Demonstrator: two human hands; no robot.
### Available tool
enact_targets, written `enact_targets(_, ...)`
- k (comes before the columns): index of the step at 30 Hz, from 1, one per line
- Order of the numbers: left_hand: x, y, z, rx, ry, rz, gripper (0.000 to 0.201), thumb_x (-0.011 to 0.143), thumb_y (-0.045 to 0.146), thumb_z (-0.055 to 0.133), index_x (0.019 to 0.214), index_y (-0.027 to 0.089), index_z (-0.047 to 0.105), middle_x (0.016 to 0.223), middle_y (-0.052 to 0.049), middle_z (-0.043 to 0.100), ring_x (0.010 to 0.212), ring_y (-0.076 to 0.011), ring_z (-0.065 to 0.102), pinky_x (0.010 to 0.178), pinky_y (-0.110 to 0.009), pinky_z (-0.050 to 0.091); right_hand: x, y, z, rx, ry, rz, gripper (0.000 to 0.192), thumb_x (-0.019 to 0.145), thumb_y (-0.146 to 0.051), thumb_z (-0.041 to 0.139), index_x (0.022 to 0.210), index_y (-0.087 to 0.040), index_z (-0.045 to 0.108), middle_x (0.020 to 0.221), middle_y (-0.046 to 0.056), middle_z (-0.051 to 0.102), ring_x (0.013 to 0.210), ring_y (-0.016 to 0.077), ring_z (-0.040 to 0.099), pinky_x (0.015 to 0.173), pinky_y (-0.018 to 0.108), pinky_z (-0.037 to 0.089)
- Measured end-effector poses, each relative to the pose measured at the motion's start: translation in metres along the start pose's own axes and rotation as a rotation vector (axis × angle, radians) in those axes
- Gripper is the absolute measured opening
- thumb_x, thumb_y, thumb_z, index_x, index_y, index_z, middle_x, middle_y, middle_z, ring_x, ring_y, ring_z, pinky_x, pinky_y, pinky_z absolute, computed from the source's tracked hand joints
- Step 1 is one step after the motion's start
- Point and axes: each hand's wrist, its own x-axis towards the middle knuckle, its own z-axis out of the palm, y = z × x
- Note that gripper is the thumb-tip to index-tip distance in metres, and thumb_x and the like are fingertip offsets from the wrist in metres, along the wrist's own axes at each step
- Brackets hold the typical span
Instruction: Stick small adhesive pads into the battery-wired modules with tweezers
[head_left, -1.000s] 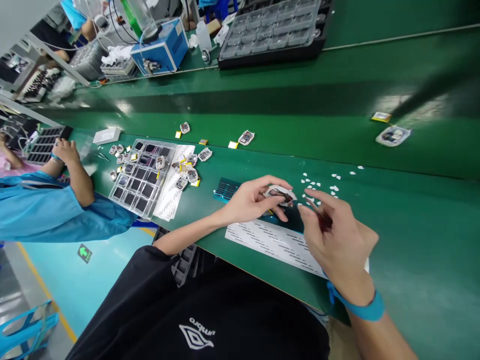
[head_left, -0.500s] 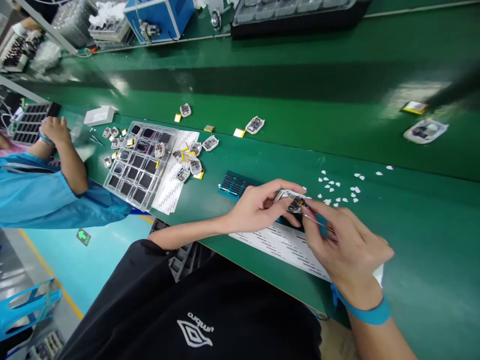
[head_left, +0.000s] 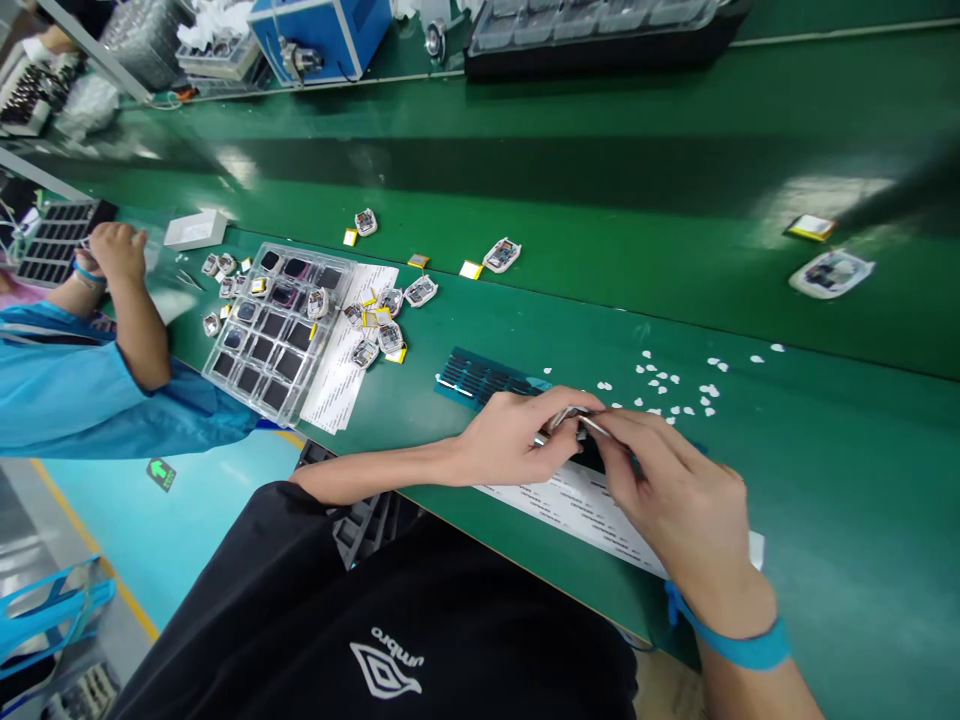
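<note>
1. At far left, a co-worker's hand (head_left: 118,250) in a blue sleeve rested near a dark tray (head_left: 56,240) on the green surface (head_left: 525,180).
2. Just right, a clear compartment tray (head_left: 277,330) lay beside a white label sheet (head_left: 349,350), with small modules (head_left: 390,335) scattered around it.
3. At centre, the person's left hand (head_left: 510,450) had its grip closed on a small module (head_left: 566,420), held low over the surface beside a teal strip (head_left: 480,378).
4. The right hand (head_left: 675,500), wearing a blue wristband (head_left: 739,645), pinched slim tweezers (head_left: 592,425) whose tip met the module.
5. Further right, white paper bits (head_left: 675,390) dotted the surface; another module (head_left: 829,273) sat well apart.
</note>
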Motion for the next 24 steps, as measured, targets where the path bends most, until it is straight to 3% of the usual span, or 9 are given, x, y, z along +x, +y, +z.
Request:
enact_targets(5,0.003,0.009,-0.005,-0.163,0.005,-0.049,0.026,0.104,0.023,0.048,0.123,0.018,0.065,0.088,-0.002,0.080,0.079,-0.0122,0.081,0.069,-0.019,0.062,-0.004,-0.001,0.000,0.093,0.083,0.125,0.028,0.097,-0.020,0.074,0.124,-0.027,0.067,0.089,-0.004,0.081,0.062,0.0109,0.072,0.050,0.024,0.049)
enact_targets(9,0.004,0.011,-0.006,-0.262,-0.003,-0.099,0.022,0.105,0.023,0.048,0.120,0.018,0.063,0.087,-0.002,0.081,0.083,-0.0143,0.084,0.071,-0.020,0.064,-0.004,-0.003,-0.002,0.142,0.098,0.147,0.027,0.095,-0.012,0.074,0.116,-0.029,0.071,0.091,-0.004,0.082,0.063,0.0104,0.072,0.052,0.024,0.051)
enact_targets(16,0.004,0.007,-0.004,-0.268,0.060,-0.050,0.020,0.103,0.023,0.050,0.117,0.017,0.064,0.086,-0.002,0.079,0.079,-0.0142,0.084,0.062,-0.017,0.061,-0.004,-0.001,-0.003,0.335,0.114,0.183,0.027,0.090,-0.006,0.076,0.107,-0.028,0.073,0.099,-0.002,0.082,0.081,0.0141,0.077,0.062,0.026,0.057)
enact_targets(24,0.004,0.013,-0.005,-0.115,0.092,-0.067,0.019,0.098,0.027,0.055,0.109,0.019,0.068,0.081,0.000,0.078,0.068,-0.0114,0.078,0.054,-0.018,0.053,-0.010,0.000,-0.006,0.219,0.063,0.136,0.035,0.092,-0.007,0.071,0.116,-0.032,0.073,0.099,-0.003,0.083,0.081,0.0172,0.079,0.064,0.030,0.061)
